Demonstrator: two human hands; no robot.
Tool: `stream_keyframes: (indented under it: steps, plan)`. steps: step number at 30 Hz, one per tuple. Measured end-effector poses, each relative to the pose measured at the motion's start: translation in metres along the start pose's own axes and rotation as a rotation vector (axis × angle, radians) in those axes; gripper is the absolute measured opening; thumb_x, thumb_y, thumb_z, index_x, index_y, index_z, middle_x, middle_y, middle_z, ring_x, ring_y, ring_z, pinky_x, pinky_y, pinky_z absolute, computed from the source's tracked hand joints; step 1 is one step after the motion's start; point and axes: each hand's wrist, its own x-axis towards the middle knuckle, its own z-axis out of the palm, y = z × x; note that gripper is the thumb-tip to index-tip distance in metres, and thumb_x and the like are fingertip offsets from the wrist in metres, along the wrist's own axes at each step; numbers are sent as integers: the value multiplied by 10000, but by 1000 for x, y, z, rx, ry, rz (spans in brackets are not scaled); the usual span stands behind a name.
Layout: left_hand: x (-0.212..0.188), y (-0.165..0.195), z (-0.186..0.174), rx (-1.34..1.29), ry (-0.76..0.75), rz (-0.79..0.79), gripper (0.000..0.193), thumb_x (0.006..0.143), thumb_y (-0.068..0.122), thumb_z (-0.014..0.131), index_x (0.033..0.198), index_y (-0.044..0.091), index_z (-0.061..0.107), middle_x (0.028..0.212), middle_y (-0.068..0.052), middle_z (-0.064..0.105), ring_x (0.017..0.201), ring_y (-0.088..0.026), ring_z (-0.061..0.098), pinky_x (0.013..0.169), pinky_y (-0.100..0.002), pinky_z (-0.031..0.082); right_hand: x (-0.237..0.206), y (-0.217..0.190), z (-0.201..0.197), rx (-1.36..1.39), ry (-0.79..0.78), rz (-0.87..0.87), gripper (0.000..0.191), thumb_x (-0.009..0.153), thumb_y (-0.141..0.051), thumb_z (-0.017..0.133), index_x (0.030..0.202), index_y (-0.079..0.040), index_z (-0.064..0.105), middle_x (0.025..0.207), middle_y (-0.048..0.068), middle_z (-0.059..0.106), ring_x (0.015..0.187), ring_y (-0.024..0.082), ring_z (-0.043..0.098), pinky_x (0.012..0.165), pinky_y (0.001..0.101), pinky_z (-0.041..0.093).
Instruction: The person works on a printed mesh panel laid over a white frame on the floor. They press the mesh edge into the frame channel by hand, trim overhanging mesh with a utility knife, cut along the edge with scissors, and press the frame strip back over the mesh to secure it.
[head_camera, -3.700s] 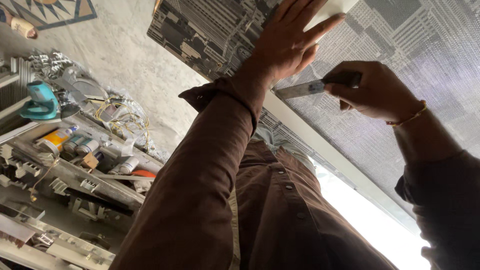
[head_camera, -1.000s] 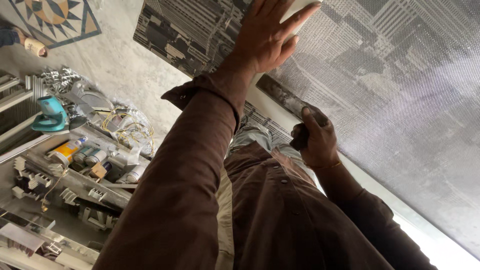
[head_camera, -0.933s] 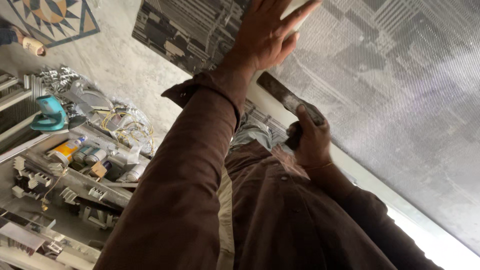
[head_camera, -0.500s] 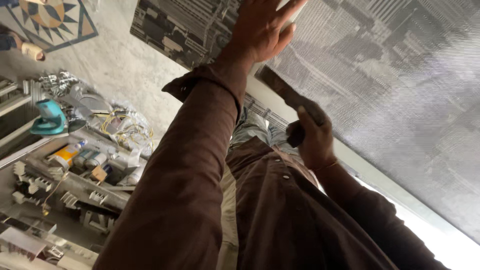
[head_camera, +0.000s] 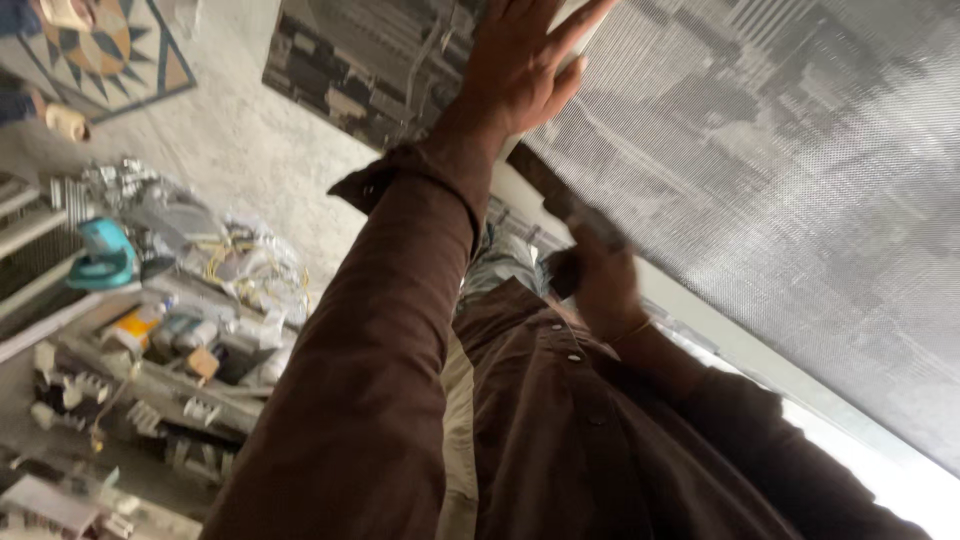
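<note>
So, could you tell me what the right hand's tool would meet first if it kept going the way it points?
Probably the pale frame strip at the mesh screen's edge, near the left hand; motion blur hides the exact gap.

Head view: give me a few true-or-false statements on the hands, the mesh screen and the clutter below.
1. The left hand lies flat and open on the mesh screen. True.
2. The right hand is empty. False: it grips a dark, flat-bladed tool, whose blade lies along the screen's pale frame.
3. Both sleeves are brown. True: the left sleeve and the right one match.
4. A teal tool lies among the clutter at lower left. True.
5. The left hand's fingers are curled into a fist. False: they are stretched out.
</note>
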Motion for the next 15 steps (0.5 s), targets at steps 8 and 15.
stream_keyframes:
  steps: [8, 15]
  plan:
    - [3, 10, -19, -19, 87, 86, 704, 1052, 263, 743, 1658, 289, 385, 1702, -125, 254, 1581, -346, 248, 1284, -577, 238, -2, -21, -17, 1088, -42, 847, 259, 993, -174, 604, 1186, -14, 670, 1015, 64, 770, 718, 116, 642, 593, 303, 526]
    - [11, 20, -39, -79, 37, 79, 666, 987, 239, 722, 1596, 210, 453, 1627, -196, 350, 1522, -406, 321, 1239, -596, 270, -46, 39, -61, 878, 6, 823, 255, 987, -210, 668, 1061, 28, 719, 828, 66, 724, 679, 125, 633, 599, 287, 529]
